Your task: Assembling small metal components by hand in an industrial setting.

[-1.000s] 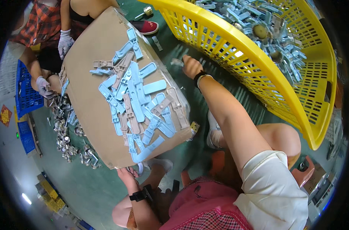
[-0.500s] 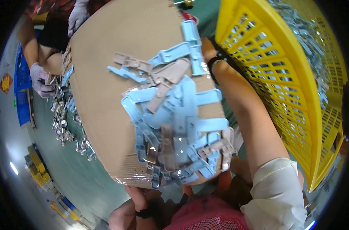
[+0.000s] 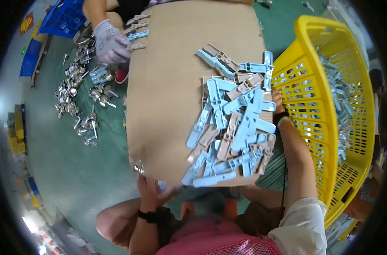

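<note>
A brown cardboard surface (image 3: 168, 93) lies before me, carrying a loose pile of light blue plastic clip-shaped pieces (image 3: 217, 104) and taupe ones (image 3: 228, 136) on its right half. At its near left corner is my left hand (image 3: 150, 187), fingers curled up against the cardboard; a whitish patch shows beside them. My right hand (image 3: 277, 101) grips the right edge, next to the yellow basket, its fingertips hidden by the cardboard. Several similar pieces (image 3: 137, 36) line the far left edge, where a co-worker's gloved hand (image 3: 112, 44) is close by.
The tall yellow basket (image 3: 314, 102), full of blue pieces, leans at the right. Shiny metal parts (image 3: 74, 87) are scattered over the green floor (image 3: 70, 153) at the left. A blue crate (image 3: 66, 19) stands at the far left.
My view has shifted, and the cardboard with its pile now looks straighter and sharper. The co-worker's gloved hand has come up against the cardboard's left edge. Both my hands remain at its edges.
</note>
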Demonstrator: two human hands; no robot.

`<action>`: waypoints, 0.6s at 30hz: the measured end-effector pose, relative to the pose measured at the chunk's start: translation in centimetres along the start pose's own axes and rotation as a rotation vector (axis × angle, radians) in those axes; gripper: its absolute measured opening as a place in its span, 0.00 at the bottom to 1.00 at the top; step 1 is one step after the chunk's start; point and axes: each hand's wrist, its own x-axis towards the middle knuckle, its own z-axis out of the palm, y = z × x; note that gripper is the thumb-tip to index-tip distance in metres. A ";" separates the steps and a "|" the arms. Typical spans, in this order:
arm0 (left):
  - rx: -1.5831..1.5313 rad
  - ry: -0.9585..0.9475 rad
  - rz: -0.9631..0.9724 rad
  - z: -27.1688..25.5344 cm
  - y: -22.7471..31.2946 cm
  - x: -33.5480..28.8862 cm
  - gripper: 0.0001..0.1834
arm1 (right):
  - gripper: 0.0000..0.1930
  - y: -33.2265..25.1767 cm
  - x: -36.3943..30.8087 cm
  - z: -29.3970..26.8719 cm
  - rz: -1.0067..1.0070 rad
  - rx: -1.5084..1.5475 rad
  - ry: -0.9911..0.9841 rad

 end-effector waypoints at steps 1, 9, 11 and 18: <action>0.045 0.048 0.133 0.3 -1.1 0.3 0.12 | 0.26 3.0 0.1 -0.3 -0.045 0.090 0.101; 0.190 0.091 0.159 -0.4 0.1 0.9 0.16 | 0.12 12.6 12.5 -26.8 0.210 1.190 -0.162; 0.218 0.118 0.171 -0.5 -0.4 1.1 0.17 | 0.12 12.6 14.2 -29.5 0.053 1.158 -0.026; 0.318 0.148 0.158 0.0 -1.0 1.0 0.22 | 0.16 9.0 19.8 -35.0 -0.289 0.829 -0.128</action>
